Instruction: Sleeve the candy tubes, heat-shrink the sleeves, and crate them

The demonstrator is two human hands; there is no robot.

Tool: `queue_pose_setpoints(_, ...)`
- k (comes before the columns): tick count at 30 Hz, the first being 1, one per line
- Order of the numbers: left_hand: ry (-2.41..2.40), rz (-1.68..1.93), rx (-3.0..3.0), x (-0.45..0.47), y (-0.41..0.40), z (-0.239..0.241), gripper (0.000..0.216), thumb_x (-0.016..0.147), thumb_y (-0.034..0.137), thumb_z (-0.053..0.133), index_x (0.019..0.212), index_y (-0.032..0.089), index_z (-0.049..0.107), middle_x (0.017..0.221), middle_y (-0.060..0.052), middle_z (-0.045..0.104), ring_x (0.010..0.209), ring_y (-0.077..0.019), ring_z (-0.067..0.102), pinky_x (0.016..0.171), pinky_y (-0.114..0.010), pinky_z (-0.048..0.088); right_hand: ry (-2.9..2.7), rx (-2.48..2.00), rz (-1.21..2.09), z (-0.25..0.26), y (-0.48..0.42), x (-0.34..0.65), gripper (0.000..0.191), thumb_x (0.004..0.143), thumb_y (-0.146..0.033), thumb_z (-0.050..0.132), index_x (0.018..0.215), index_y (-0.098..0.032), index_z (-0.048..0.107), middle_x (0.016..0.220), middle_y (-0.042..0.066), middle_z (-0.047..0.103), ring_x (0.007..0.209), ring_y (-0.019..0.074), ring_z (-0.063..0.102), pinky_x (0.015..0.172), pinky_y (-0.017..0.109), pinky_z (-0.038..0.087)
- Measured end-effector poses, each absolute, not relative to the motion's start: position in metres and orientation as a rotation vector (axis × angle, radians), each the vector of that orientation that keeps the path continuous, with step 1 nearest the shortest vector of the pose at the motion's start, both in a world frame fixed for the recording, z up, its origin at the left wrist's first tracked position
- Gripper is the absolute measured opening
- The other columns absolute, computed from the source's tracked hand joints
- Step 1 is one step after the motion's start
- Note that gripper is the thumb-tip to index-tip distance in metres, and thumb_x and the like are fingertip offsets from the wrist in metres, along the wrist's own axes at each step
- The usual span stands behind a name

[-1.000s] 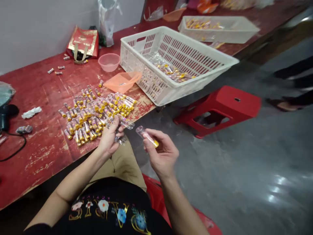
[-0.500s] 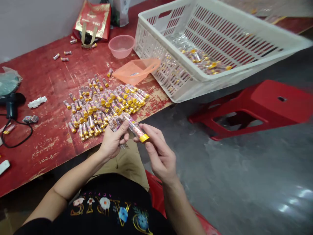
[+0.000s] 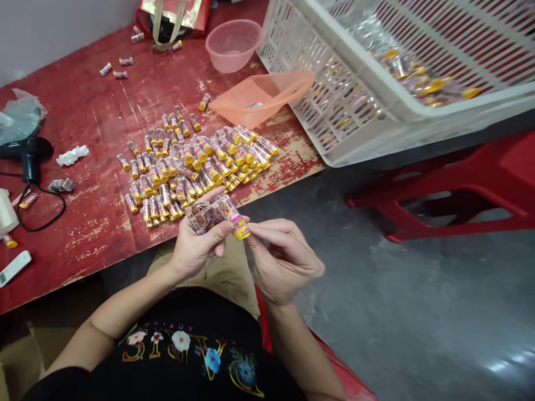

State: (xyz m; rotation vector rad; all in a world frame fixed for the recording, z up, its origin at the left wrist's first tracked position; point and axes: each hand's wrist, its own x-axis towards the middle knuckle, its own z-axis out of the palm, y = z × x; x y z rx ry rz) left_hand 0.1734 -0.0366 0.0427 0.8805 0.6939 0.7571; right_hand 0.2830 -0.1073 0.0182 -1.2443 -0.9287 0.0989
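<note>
My left hand (image 3: 200, 239) is closed around a small bunch of printed plastic sleeves (image 3: 199, 218), its thumb pressed on top. From the same grip a small candy tube (image 3: 228, 211) points toward my right hand, showing a printed face and a yellow end; how far a sleeve covers it, I cannot tell. My right hand (image 3: 284, 253) pinches at that yellow end with thumb and forefinger, its other fingers curled. Just beyond the hands, a pile of similar yellow-ended tubes (image 3: 196, 161) lies on the red table (image 3: 96, 223).
An orange scoop (image 3: 251, 106) and a pink basket (image 3: 232, 47) stand behind the pile. On the right is a white crate (image 3: 355, 106) with more tubes inside, above a red stool (image 3: 451, 195). A hair dryer (image 3: 31, 153) and a white remote (image 3: 15, 267) lie at left.
The tube's clear body with pink contents showed before; now a printed face shows there. My right hand has shifted from spread fingers along the tube to a pinch at its yellow end. The view has shifted.
</note>
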Motion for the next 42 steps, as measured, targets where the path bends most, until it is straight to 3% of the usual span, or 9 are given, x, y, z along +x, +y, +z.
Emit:
queue_pose_setpoints(8, 0.721, 0.769, 0.844, 0.168, -0.031, 0.041, 0.066, 0.075, 0.043, 0.088, 0.132, 0.021, 0.064, 0.088, -0.006, 0.078, 0.040, -0.0029, 0.047, 0.040, -0.017, 0.034, -0.947, -1.272, 0.073, 0.017, -0.096, 0.278, 0.024, 0.080, -0.007, 0.079, 0.092, -0.028, 0.079, 0.080, 0.000, 0.073, 0.071, 0.0141, 0.069, 0.064, 0.029, 0.057)
queue_pose_setpoints(16, 0.760, 0.866, 0.753, 0.161, -0.001, 0.034, 0.073, 0.078, 0.044, 0.086, 0.142, 0.021, 0.058, 0.074, 0.002, 0.069, 0.040, -0.0023, 0.044, 0.037, -0.015, 0.028, -1.031, -1.265, 0.227, 0.019, -0.063, 0.284, 0.023, 0.083, -0.006, 0.075, 0.094, -0.026, 0.079, 0.084, 0.001, 0.074, 0.076, 0.0146, 0.069, 0.068, 0.030, 0.055)
queue_pose_setpoints(20, 0.827, 1.026, 0.599, 0.147, 0.031, 0.030, 0.069, 0.076, 0.048, 0.086, 0.134, 0.018, 0.063, 0.089, -0.004, 0.073, 0.045, -0.0013, 0.046, 0.038, -0.013, 0.028, -1.202, -1.281, 0.212, 0.019, 0.029, 0.308, 0.004, 0.085, -0.019, 0.074, 0.085, -0.022, 0.076, 0.080, 0.001, 0.072, 0.077, 0.0158, 0.067, 0.068, 0.030, 0.053)
queue_pose_setpoints(26, 0.921, 1.098, 0.407, 0.107, 0.051, 0.011, 0.051, 0.077, 0.044, 0.086, 0.116, 0.015, 0.070, 0.091, -0.004, 0.072, 0.050, -0.0017, 0.048, 0.041, -0.012, 0.032, -1.777, -1.653, 0.274, 0.002, 0.234, 0.299, 0.010, 0.085, -0.014, 0.064, 0.085, -0.015, 0.075, 0.092, 0.008, 0.073, 0.085, 0.0192, 0.066, 0.079, 0.031, 0.050)
queue_pose_setpoints(30, 0.940, 1.170, 0.262, 0.072, 0.058, 0.001, 0.039, 0.085, 0.040, 0.079, 0.113, 0.015, 0.068, 0.087, -0.003, 0.069, 0.052, -0.0039, 0.051, 0.040, -0.012, 0.034, -2.096, -1.842, 0.313, -0.009, 0.287, 0.280, 0.015, 0.081, -0.011, 0.066, 0.089, -0.016, 0.077, 0.099, 0.010, 0.075, 0.093, 0.0243, 0.068, 0.081, 0.033, 0.049)
queue_pose_setpoints(33, 0.905, 1.203, 0.131, 0.053, 0.066, 0.001, 0.026, 0.100, 0.037, 0.058, 0.111, 0.015, 0.065, 0.081, -0.003, 0.067, 0.050, -0.0057, 0.051, 0.041, -0.014, 0.037, -2.110, -1.729, 0.396, -0.007, 0.269, 0.291, 0.015, 0.082, -0.013, 0.067, 0.090, -0.017, 0.079, 0.096, 0.009, 0.077, 0.090, 0.0236, 0.069, 0.083, 0.034, 0.051)
queue_pose_setpoints(36, 0.861, 1.177, 0.016, 0.051, 0.074, 0.008, 0.033, 0.108, 0.036, 0.038, 0.107, 0.015, 0.064, 0.077, -0.003, 0.066, 0.051, -0.0069, 0.053, 0.042, -0.015, 0.038, -1.863, -1.525, 0.502, 0.004, 0.209, 0.315, 0.015, 0.088, -0.021, 0.066, 0.095, -0.018, 0.078, 0.095, 0.009, 0.077, 0.084, 0.0208, 0.069, 0.080, 0.035, 0.055)
queue_pose_setpoints(39, 0.787, 1.145, 0.000, 0.067, 0.077, 0.014, 0.038, 0.108, 0.039, 0.036, 0.105, 0.014, 0.065, 0.075, -0.003, 0.065, 0.054, -0.0081, 0.056, 0.046, -0.017, 0.041, -1.594, -1.458, 0.680, 0.015, 0.119, 0.320, 0.015, 0.088, -0.032, 0.069, 0.096, -0.020, 0.076, 0.091, 0.006, 0.076, 0.076, 0.0170, 0.067, 0.071, 0.032, 0.055)
queue_pose_setpoints(42, 0.740, 1.142, 0.084, 0.093, 0.069, 0.019, 0.034, 0.105, 0.041, 0.046, 0.111, 0.014, 0.066, 0.074, -0.002, 0.067, 0.056, -0.0084, 0.059, 0.053, -0.018, 0.047, -1.344, -1.393, 1.138, 0.014, 0.032, 0.290, 0.025, 0.088, -0.043, 0.071, 0.101, -0.021, 0.071, 0.083, 0.004, 0.072, 0.067, 0.0143, 0.065, 0.061, 0.028, 0.055)
